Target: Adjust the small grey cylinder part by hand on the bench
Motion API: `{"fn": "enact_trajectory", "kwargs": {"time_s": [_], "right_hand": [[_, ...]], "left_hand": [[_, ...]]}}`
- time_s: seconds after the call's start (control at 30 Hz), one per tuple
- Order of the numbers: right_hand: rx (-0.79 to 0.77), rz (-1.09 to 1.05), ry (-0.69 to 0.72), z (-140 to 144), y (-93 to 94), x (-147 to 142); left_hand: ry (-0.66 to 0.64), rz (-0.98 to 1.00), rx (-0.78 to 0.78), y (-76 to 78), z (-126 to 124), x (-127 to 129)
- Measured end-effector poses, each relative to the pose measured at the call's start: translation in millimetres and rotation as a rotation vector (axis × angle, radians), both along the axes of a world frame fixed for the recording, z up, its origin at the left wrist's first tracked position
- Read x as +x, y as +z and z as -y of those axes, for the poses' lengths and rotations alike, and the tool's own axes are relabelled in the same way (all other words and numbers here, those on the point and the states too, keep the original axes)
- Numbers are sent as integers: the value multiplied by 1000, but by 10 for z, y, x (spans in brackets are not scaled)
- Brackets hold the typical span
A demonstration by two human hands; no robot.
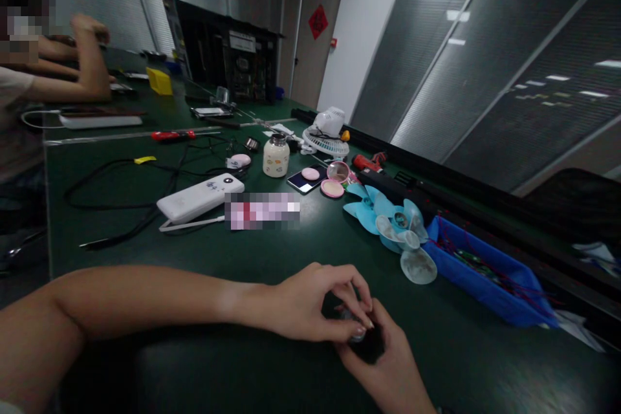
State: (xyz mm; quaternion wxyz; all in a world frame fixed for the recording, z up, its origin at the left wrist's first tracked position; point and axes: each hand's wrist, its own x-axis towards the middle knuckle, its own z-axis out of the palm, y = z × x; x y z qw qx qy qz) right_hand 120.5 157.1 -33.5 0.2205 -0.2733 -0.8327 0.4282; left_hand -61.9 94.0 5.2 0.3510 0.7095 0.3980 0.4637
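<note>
My left hand (310, 303) reaches in from the left, thumb and fingers pinched on a small shiny grey part (358, 332). Most of that part is hidden by the fingers, and its kind cannot be made out. From the lower right, my right hand (395, 365) curls around the same part, its fingertips meeting those of the left. Both hands are just above the dark green table (233, 369). Nearest to them on the right are light-blue fan blades (388, 217) and a blue tray (490, 294) with wires and small boards in it.
Farther back stand a cream bottle (276, 158), a white power bank (201, 197), a phone (303, 182), a pink compact (332, 188) and a white fan (327, 129). A red screwdriver (172, 136) and black cables lie leftward. Another person (87, 71) sits at the far left.
</note>
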Motion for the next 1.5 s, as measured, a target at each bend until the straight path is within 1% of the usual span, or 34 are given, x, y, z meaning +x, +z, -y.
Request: {"fn": "enact_trajectory", "kwargs": {"time_s": [0.07,0.13,0.2,0.27,0.37,0.5,0.77,0.83,0.97,1.1,1.3,1.4,1.5], "right_hand": [[-2,5,4,5,16,-8],[4,19,5,7,33,-13],[5,33,7,8,47,-15],[-8,37,11,13,60,-16],[-18,35,24,27,86,-24],[5,28,21,50,118,-36],[20,33,19,64,126,-17],[14,32,17,63,128,-9],[-8,12,17,57,127,4],[-31,-12,22,46,108,16],[-4,-15,36,29,98,35],[20,-14,27,25,96,41],[5,-5,25,18,97,44]], "left_hand": [[-74,105,-80,-35,-36,-11],[-113,182,-135,-77,-67,-19],[-117,225,-160,-112,-80,-24],[-90,237,-167,-128,-73,-25],[-26,226,-162,-118,-34,-26],[39,173,-117,-80,21,-21],[72,204,-95,-79,37,-5],[66,191,-92,-88,31,0],[16,133,-101,-83,24,12],[-1,64,-89,-34,19,9],[0,-2,-73,30,24,5],[37,26,-69,30,8,-16],[137,107,-75,-18,-44,-96]]}}
